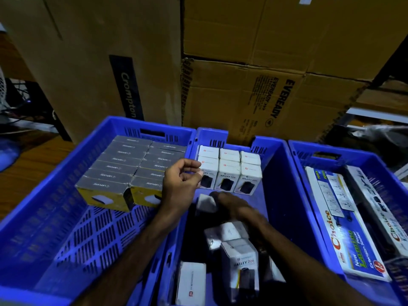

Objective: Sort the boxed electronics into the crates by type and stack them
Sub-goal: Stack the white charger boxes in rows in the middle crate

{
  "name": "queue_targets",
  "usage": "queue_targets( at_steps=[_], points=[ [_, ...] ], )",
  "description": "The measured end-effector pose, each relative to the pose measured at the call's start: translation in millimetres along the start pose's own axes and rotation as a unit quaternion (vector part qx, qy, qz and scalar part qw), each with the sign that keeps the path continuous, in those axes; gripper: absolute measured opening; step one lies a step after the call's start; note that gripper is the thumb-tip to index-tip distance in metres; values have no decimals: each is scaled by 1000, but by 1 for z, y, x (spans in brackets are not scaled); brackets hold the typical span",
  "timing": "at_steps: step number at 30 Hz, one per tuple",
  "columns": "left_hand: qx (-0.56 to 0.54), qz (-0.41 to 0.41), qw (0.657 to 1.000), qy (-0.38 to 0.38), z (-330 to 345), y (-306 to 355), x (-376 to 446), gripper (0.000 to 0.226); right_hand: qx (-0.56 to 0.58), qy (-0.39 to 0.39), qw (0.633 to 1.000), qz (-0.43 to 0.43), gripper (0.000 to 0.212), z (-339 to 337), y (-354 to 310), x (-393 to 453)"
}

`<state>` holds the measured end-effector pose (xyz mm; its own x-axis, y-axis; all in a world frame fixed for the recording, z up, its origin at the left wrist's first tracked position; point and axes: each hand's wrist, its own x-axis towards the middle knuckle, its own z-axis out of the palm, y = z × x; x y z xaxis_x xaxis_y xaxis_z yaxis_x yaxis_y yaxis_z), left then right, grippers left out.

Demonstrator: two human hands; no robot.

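Observation:
Three blue crates stand side by side. The left crate [72,228] holds two rows of grey and yellow boxes [123,171]. At the far end of the middle crate [282,186], white Halley boxes [229,171] stand in tidy rows, and loose white boxes [240,266] lie nearer me. My left hand [181,182] hovers over the rim between the left and middle crates, fingers curled and touching the nearest stacked white box. My right hand [234,205] is low in the middle crate, blurred, fingers on a small white box [206,203]. The right crate [309,164] carries long extension-socket boxes [344,226].
Large brown cartons [265,85] are piled directly behind the crates. A wooden floor [28,164] shows at the left with cables and a fan base. Metal shelving [375,111] stands at the far right.

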<state>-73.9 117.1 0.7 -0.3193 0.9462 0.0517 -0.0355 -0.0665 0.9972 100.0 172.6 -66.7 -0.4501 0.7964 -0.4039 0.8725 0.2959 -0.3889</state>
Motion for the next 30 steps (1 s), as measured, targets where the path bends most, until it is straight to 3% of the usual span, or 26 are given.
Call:
queue_targets(
  at_steps=[3,9,13,18,19,22,25,27,30],
  points=[
    [2,-5,1000,-2,1,-1,1,20,149,47,988,-1,60,-19,5,-12],
    [77,32,996,-24,4,-2,-3,22,475,92,875,-23,29,-60,4,-67],
    [68,68,995,-21,8,2,-10,40,550,106,829,-18,35,-53,6,-81],
    [79,64,992,-72,9,-4,-11,65,622,113,775,-24,32,-52,-2,-92],
    [58,45,994,-86,9,-3,-10,72,612,105,783,-35,33,-56,-2,-94],
    [-36,-11,989,-144,5,1,-9,86,503,95,857,-57,40,-72,-3,-98],
    [-50,-35,976,-208,5,3,-10,78,380,133,911,-91,41,-87,-5,-95],
    [-60,-51,972,-223,5,3,-10,72,339,194,915,-98,47,-93,-6,-92],
    [-149,-89,964,-201,3,1,-8,53,412,281,862,-90,64,-89,-6,-91]
  ],
)
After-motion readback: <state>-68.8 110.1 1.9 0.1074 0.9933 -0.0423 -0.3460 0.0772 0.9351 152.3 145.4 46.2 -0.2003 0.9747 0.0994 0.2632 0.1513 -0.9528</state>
